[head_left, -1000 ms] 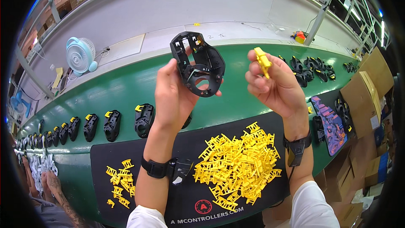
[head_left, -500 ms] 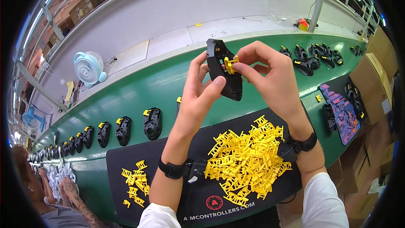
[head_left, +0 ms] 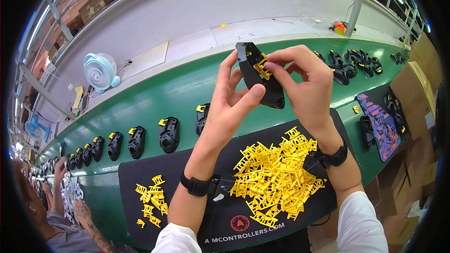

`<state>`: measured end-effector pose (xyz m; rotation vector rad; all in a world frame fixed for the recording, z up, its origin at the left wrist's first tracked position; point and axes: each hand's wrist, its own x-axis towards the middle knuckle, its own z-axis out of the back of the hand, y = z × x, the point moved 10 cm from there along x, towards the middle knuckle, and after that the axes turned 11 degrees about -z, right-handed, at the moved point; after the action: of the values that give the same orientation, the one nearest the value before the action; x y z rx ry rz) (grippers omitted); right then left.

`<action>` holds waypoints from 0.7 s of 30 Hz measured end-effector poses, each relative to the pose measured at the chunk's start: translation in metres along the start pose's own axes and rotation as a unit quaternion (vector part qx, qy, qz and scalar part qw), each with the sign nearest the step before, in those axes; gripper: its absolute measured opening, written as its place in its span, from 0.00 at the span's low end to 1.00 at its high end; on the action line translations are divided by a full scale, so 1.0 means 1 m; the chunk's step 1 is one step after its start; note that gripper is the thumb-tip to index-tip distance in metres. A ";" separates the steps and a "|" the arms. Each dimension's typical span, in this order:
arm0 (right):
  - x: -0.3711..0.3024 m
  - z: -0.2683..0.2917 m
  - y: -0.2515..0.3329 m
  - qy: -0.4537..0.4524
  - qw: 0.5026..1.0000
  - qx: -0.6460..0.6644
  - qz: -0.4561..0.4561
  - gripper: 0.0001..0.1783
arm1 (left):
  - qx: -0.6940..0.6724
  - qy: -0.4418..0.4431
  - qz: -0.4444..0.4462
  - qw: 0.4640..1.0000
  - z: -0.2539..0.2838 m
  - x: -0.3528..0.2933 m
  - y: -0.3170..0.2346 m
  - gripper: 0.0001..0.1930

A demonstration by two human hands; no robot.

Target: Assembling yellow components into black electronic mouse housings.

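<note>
A black plastic shell (head_left: 273, 96), shaped like part of a computer mouse, is held up tilted over the bench. My left hand (head_left: 228, 105) is closed around its left side, the thumb across its lower part. With thumb and fingers pinched, my right hand (head_left: 307, 84) grips a small yellow plastic clip (head_left: 262, 67) against the hollow inside of the shell. How far the clip sits in is partly hidden by my fingers. Below my wrists, a heap of yellow clips (head_left: 276, 173) lies on a black mat (head_left: 187, 227). A smaller group of clips (head_left: 152, 199) lies to the left.
Black shells with yellow clips (head_left: 169, 135) stand in a row along the green bench (head_left: 140, 107). More shells (head_left: 349, 63) lie at the back right. A patterned mat (head_left: 379, 124) and cardboard boxes (head_left: 415, 96) are right; a fan (head_left: 100, 72) and a co-worker's hand (head_left: 82, 210) are left.
The shell has turned and moved slightly right in my hands, and the yellow clip now lies closer along its inside. At the left, a co-worker's arm has risen.
</note>
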<state>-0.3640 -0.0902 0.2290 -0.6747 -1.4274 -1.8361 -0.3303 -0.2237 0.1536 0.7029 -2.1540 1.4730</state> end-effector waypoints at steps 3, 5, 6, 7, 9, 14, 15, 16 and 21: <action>-0.001 -0.003 -0.005 -0.005 1.000 0.016 0.002 0.08 | -0.005 0.000 0.017 1.000 0.003 -0.001 0.004 0.33; -0.002 -0.004 -0.005 -0.006 0.999 0.031 0.000 0.08 | -0.014 -0.013 0.016 1.000 0.003 -0.001 0.004 0.32; -0.003 -0.005 -0.004 -0.010 1.000 0.008 0.006 0.08 | -0.014 -0.013 0.015 1.000 0.002 -0.001 0.004 0.32; -0.004 -0.005 -0.002 -0.014 1.000 -0.014 0.012 0.07 | -0.018 -0.016 0.020 1.000 0.002 -0.001 0.006 0.32; -0.004 -0.007 -0.004 -0.013 1.000 -0.013 0.010 0.07 | -0.022 -0.019 0.024 0.999 0.003 -0.002 0.007 0.31; -0.001 -0.012 -0.014 0.036 0.999 0.018 -0.007 0.07 | -0.047 -0.057 0.024 0.997 0.007 0.000 0.009 0.27; 0.002 -0.016 -0.027 0.083 0.989 0.078 -0.089 0.07 | -0.051 -0.057 0.020 0.997 0.002 0.001 0.007 0.26; 0.002 -0.020 -0.040 0.129 0.967 0.134 -0.171 0.08 | -0.047 -0.056 0.036 0.997 0.002 -0.001 0.006 0.25; -0.011 -0.047 -0.040 0.293 0.901 0.241 -0.209 0.07 | -0.038 -0.049 0.075 0.995 0.010 -0.005 0.016 0.29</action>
<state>-0.3876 -0.1278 0.1842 0.4394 -1.5722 -1.6666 -0.3367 -0.2273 0.1359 0.6088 -2.3696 1.4484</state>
